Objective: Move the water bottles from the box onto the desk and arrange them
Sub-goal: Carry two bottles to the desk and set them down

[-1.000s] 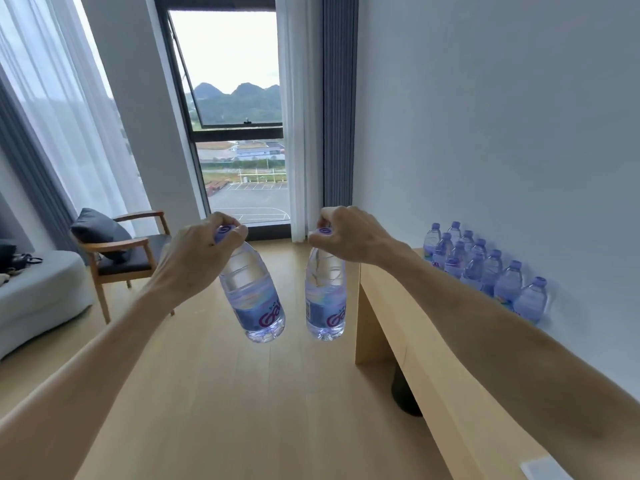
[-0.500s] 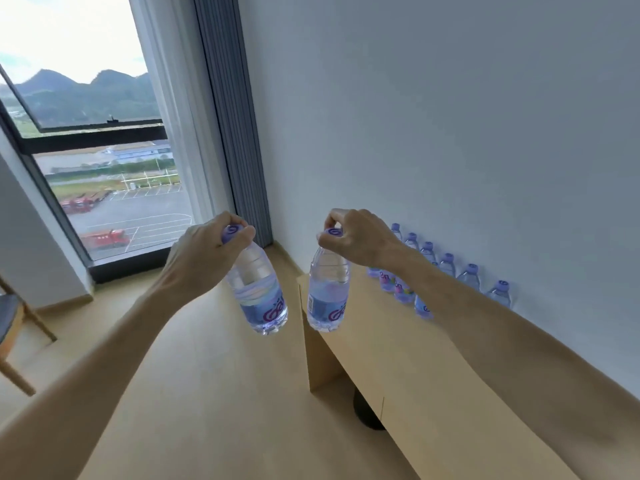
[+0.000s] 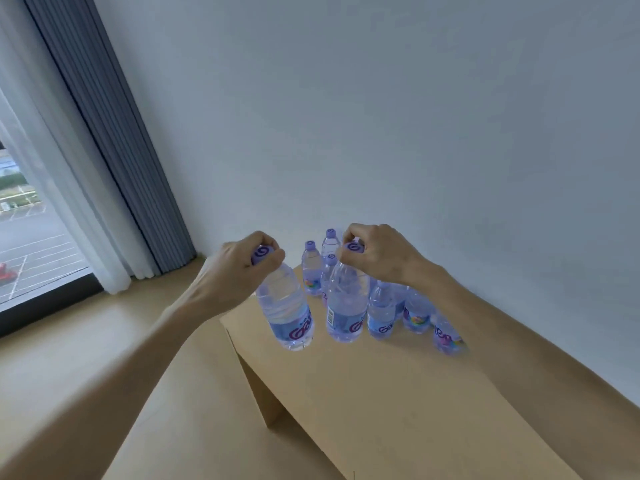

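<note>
desk (image 3: 398, 403): pale wood, bare near end | left hand (image 3: 239, 275): fingers clamped on cap of tilted bottle (image 3: 287, 313), held above desk corner | right hand (image 3: 381, 254): fingers pinch cap of second bottle (image 3: 344, 306), hanging upright | standing bottles (image 3: 381, 310): cluster behind, by wall (image 3: 381, 116)

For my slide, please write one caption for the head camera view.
Left hand and right hand each carry a water bottle by its purple cap over the wooden desk, beside standing bottles.
</note>
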### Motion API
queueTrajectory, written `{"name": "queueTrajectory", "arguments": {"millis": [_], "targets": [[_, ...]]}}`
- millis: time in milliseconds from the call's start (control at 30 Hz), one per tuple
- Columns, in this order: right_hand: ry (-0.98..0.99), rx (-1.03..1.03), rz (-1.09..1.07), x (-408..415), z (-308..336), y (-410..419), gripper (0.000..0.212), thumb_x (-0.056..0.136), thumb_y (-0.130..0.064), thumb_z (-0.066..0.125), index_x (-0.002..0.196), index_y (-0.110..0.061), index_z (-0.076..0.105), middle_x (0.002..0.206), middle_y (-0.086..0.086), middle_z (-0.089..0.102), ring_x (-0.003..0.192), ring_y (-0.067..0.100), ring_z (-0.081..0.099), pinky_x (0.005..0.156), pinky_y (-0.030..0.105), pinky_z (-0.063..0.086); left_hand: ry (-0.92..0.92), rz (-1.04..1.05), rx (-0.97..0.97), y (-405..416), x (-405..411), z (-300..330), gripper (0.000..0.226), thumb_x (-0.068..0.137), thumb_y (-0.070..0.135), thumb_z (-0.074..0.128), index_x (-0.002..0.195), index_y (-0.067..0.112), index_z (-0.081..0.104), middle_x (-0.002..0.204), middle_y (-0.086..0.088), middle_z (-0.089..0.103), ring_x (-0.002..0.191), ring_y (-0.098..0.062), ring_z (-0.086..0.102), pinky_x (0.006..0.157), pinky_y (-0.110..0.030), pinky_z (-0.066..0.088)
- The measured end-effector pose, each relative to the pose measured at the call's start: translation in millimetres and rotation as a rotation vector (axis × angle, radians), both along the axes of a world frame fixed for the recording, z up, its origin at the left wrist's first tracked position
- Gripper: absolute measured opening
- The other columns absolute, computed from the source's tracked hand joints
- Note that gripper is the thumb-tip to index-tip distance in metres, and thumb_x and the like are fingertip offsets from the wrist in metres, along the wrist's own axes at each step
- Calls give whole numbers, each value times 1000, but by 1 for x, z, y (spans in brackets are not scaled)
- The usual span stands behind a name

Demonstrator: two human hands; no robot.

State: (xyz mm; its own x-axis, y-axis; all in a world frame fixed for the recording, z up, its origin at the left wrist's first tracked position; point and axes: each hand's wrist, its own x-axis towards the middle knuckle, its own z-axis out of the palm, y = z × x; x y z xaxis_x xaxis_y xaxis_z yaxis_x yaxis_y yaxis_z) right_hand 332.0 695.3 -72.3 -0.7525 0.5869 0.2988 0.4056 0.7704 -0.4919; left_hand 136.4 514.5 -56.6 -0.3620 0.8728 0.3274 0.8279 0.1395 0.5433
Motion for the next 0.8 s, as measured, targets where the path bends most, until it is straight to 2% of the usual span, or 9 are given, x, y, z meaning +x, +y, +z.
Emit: {"name": "queueTrajectory", "arguments": {"millis": [100, 167, 267, 400, 500, 567, 667, 800], "targets": [[-29, -36, -62, 11, -16, 30, 24, 87, -46, 61, 86, -22, 57, 69, -7, 60, 63, 15, 53, 60, 32, 42, -33, -75, -59, 48, 0, -19, 14, 92, 46, 53, 86, 34, 57, 76, 9, 66, 68, -13, 59, 63, -36, 49], [-55, -60, -110, 21, -26, 45, 23, 88, -44, 61, 87, -21, 58, 72, -5, 61, 66, 19, 54, 65, 34, 45, -38, -135, -100, 76, 2, -33, 14, 91, 48, 52, 86, 35, 56, 74, 10, 65, 65, -13, 56, 61, -34, 47], [-72, -103, -178, 40, -38, 62, 21, 88, -41, 61, 86, -21, 57, 68, -8, 57, 62, 16, 50, 63, 34, 43, -16, -221, -172, 113, 7, -51, 17, 90, 50, 48, 86, 35, 55, 70, 9, 62, 60, -11, 51, 57, -33, 45], [-87, -165, -274, 63, -53, 78, 19, 88, -44, 61, 84, -25, 58, 68, -7, 60, 60, 13, 51, 61, 32, 44, -22, -348, -224, 157, 17, -72, 19, 91, 51, 46, 86, 35, 55, 66, 8, 63, 58, -7, 54, 57, -32, 48], [-107, -204, -357, 76, -69, 88, 19, 88, -45, 60, 83, -27, 56, 65, -10, 57, 58, 9, 49, 57, 27, 40, -7, -468, -224, 187, 31, -89, 17, 93, 46, 49, 85, 32, 54, 61, 16, 60, 54, -3, 54, 49, -19, 42], [-114, -231, -425, 85, -82, 92, 18, 88, -45, 61, 80, -29, 54, 63, -11, 55, 55, 7, 46, 55, 25, 37, -20, -541, -249, 205, 41, -103, 15, 94, 43, 50, 86, 30, 54, 58, 16, 56, 54, -4, 52, 52, -24, 39], [-116, -301, -526, 96, -100, 94, 21, 87, -45, 61, 81, -26, 54, 69, -4, 62, 59, 15, 50, 58, 32, 43, -18, -608, -298, 229, 52, -126, 12, 94, 40, 51, 86, 31, 52, 58, 12, 53, 56, -6, 51, 60, -33, 44], [-162, -332, -638, 106, -122, 96, 19, 87, -46, 60, 85, -28, 55, 73, -3, 64, 67, 18, 58, 60, 32, 47, 10, -700, -353, 257, 61, -151, 15, 93, 44, 48, 90, 30, 52, 68, 12, 58, 66, -8, 55, 63, -33, 46]]}}
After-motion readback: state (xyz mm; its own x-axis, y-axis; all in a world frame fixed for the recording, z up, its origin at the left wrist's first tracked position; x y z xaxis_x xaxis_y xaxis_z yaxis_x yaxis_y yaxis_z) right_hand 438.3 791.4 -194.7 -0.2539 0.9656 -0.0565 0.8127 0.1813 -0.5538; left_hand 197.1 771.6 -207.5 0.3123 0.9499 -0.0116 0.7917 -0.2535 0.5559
